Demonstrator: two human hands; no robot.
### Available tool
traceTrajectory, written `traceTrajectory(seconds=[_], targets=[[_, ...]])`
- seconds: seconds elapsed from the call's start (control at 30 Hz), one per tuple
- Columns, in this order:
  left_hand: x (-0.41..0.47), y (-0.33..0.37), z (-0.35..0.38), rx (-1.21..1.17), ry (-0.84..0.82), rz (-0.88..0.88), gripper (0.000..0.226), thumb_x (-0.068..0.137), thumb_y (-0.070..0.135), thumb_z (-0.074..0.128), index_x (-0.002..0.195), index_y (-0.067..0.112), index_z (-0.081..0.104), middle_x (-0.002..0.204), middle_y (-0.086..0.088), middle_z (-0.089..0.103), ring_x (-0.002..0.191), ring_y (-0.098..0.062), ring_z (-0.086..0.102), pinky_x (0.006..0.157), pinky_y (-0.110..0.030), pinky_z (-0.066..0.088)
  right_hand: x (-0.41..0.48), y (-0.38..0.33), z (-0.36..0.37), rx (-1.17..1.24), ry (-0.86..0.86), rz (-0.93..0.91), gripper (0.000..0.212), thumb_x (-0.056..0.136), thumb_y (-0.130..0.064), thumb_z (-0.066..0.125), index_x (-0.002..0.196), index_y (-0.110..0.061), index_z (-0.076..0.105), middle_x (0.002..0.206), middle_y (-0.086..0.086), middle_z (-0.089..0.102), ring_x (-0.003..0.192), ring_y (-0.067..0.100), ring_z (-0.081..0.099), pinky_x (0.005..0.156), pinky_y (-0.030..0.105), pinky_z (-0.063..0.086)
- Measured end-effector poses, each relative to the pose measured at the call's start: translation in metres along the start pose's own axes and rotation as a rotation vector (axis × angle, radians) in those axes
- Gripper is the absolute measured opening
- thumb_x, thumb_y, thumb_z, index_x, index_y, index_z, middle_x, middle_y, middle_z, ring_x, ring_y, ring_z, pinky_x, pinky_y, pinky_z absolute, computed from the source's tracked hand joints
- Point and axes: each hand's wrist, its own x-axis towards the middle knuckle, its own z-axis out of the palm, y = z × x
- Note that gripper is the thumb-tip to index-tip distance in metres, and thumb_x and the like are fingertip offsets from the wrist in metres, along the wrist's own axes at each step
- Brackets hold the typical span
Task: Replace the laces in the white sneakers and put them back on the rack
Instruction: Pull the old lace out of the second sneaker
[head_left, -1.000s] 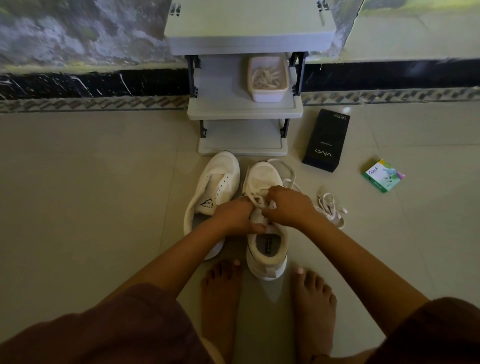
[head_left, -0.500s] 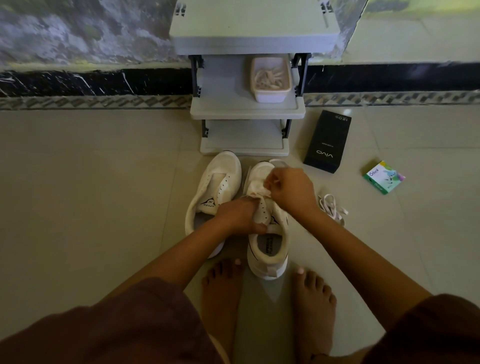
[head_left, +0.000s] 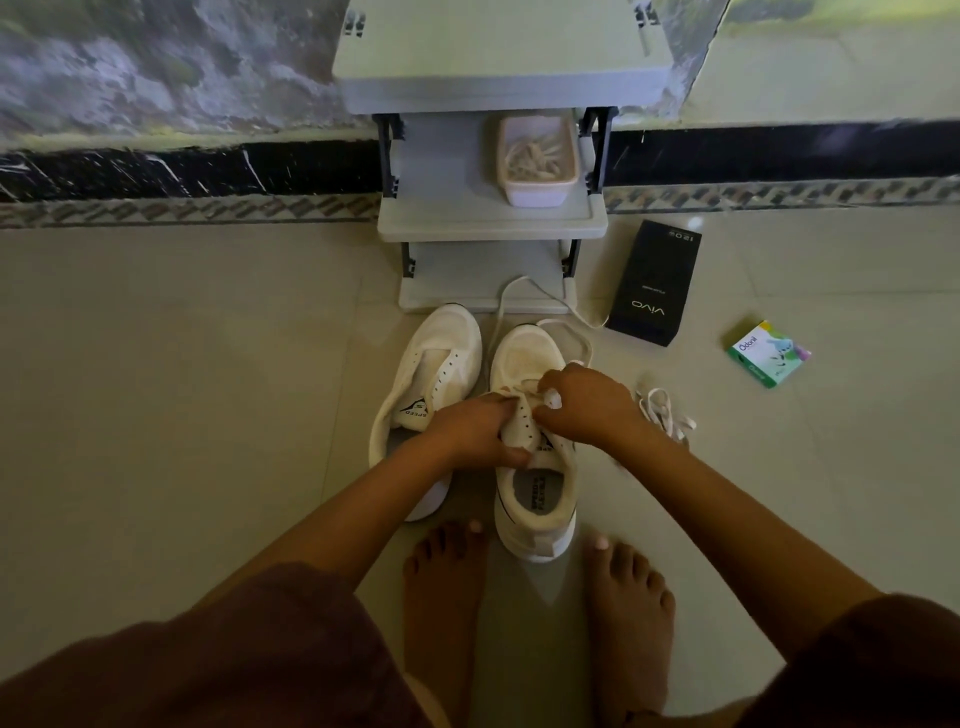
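Note:
Two white sneakers stand on the floor in front of the grey rack (head_left: 491, 223). The left sneaker (head_left: 431, 364) has no lace in its eyelets. My left hand (head_left: 475, 431) grips the eyelet flap of the right sneaker (head_left: 535, 499). My right hand (head_left: 587, 402) pinches a white lace (head_left: 519, 291) at the shoe's upper; the lace runs in a long loop forward over the toe to the rack's base. Another bundled white lace (head_left: 665, 415) lies on the floor right of my right wrist.
A white tub (head_left: 537, 192) of pale pieces sits on the rack's middle shelf. A black phone box (head_left: 654, 283) and a small green box (head_left: 769, 353) lie on the tiles to the right. My bare feet (head_left: 628, 613) are just behind the right sneaker.
My right hand went up toward the toe and came back down to the eyelets, and the lace now lies stretched out in a long loop toward the rack. My left hand has stayed on the shoe.

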Motion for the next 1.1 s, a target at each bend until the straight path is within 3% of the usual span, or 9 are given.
traceTrajectory(seconds=[0.23, 0.4, 0.47, 0.6, 0.67, 0.87, 0.93, 1.0, 1.1], targets=[[0.000, -0.002, -0.004, -0.022, -0.029, 0.032, 0.091, 0.075, 0.058, 0.066, 0.146, 0.015, 0.027, 0.150, -0.005, 0.034, 0.131, -0.023, 0.041, 0.102, -0.034, 0.037, 0.018, -0.015, -0.002, -0.370, 0.056, -0.032, 0.037, 0.085, -0.044, 0.057, 0.113, -0.019, 0.059, 0.109, 0.005, 0.056, 0.101, 0.020, 0.050, 0.075, 0.030, 0.034], [-0.002, 0.000, -0.005, -0.010, -0.023, 0.032, 0.091, 0.077, 0.058, 0.064, 0.146, 0.014, 0.027, 0.149, -0.007, 0.036, 0.131, -0.024, 0.041, 0.104, -0.037, 0.039, 0.020, -0.021, 0.000, -0.431, 0.163, -0.054, 0.025, 0.088, -0.027, 0.056, 0.108, -0.015, 0.063, 0.114, 0.007, 0.056, 0.112, 0.024, 0.045, 0.092, 0.035, 0.037], [-0.001, 0.000, -0.005, -0.019, -0.016, 0.040, 0.086, 0.076, 0.058, 0.065, 0.143, 0.015, 0.032, 0.144, -0.007, 0.042, 0.125, -0.023, 0.046, 0.099, -0.037, 0.042, 0.022, -0.019, -0.001, -0.206, 0.153, 0.001, 0.026, 0.086, -0.029, 0.059, 0.105, -0.012, 0.064, 0.112, 0.008, 0.057, 0.109, 0.024, 0.048, 0.092, 0.036, 0.040], [-0.002, 0.000, -0.003, -0.043, 0.008, 0.041, 0.086, 0.076, 0.057, 0.065, 0.144, 0.018, 0.031, 0.145, -0.006, 0.040, 0.125, -0.022, 0.045, 0.099, -0.036, 0.042, 0.023, -0.013, -0.005, 0.756, -0.022, 0.294, 0.024, 0.087, -0.022, 0.062, 0.102, -0.004, 0.066, 0.102, 0.009, 0.062, 0.090, 0.020, 0.055, 0.079, 0.030, 0.046], [-0.003, 0.000, -0.002, -0.028, 0.010, 0.041, 0.088, 0.076, 0.059, 0.064, 0.145, 0.018, 0.029, 0.147, -0.005, 0.038, 0.127, -0.022, 0.044, 0.099, -0.036, 0.042, 0.020, -0.009, -0.001, 0.878, -0.045, 0.285, 0.018, 0.087, -0.020, 0.062, 0.099, -0.006, 0.068, 0.101, 0.008, 0.062, 0.092, 0.020, 0.056, 0.078, 0.029, 0.044], [-0.003, -0.001, -0.002, -0.038, 0.007, 0.034, 0.088, 0.075, 0.060, 0.064, 0.145, 0.020, 0.029, 0.147, -0.005, 0.038, 0.126, -0.022, 0.045, 0.099, -0.036, 0.042, 0.018, -0.004, 0.004, -0.123, 0.096, 0.054, 0.024, 0.084, -0.034, 0.061, 0.103, -0.019, 0.065, 0.110, 0.006, 0.056, 0.106, 0.023, 0.048, 0.082, 0.032, 0.039], [-0.003, -0.001, -0.001, -0.033, 0.004, 0.024, 0.090, 0.075, 0.061, 0.063, 0.146, 0.019, 0.026, 0.148, -0.005, 0.036, 0.129, -0.022, 0.043, 0.101, -0.037, 0.041, 0.015, -0.007, 0.006, -0.221, 0.221, 0.016, 0.022, 0.088, -0.029, 0.057, 0.100, -0.013, 0.064, 0.105, 0.007, 0.059, 0.101, 0.023, 0.050, 0.078, 0.031, 0.038], [-0.004, -0.002, 0.000, -0.025, 0.000, 0.013, 0.093, 0.076, 0.062, 0.062, 0.148, 0.018, 0.023, 0.150, -0.006, 0.033, 0.131, -0.023, 0.040, 0.102, -0.037, 0.040, 0.015, -0.008, 0.005, -0.146, 0.288, -0.012, 0.020, 0.089, -0.026, 0.057, 0.096, -0.009, 0.065, 0.100, 0.007, 0.061, 0.094, 0.022, 0.054, 0.077, 0.030, 0.040], [-0.002, -0.003, 0.001, -0.014, 0.004, 0.010, 0.091, 0.075, 0.063, 0.062, 0.146, 0.019, 0.026, 0.149, -0.007, 0.034, 0.130, -0.023, 0.041, 0.100, -0.037, 0.040, 0.017, -0.003, -0.011, 0.498, 0.087, 0.080, 0.016, 0.086, -0.024, 0.064, 0.087, -0.009, 0.069, 0.092, 0.004, 0.064, 0.091, 0.018, 0.059, 0.072, 0.023, 0.043]])
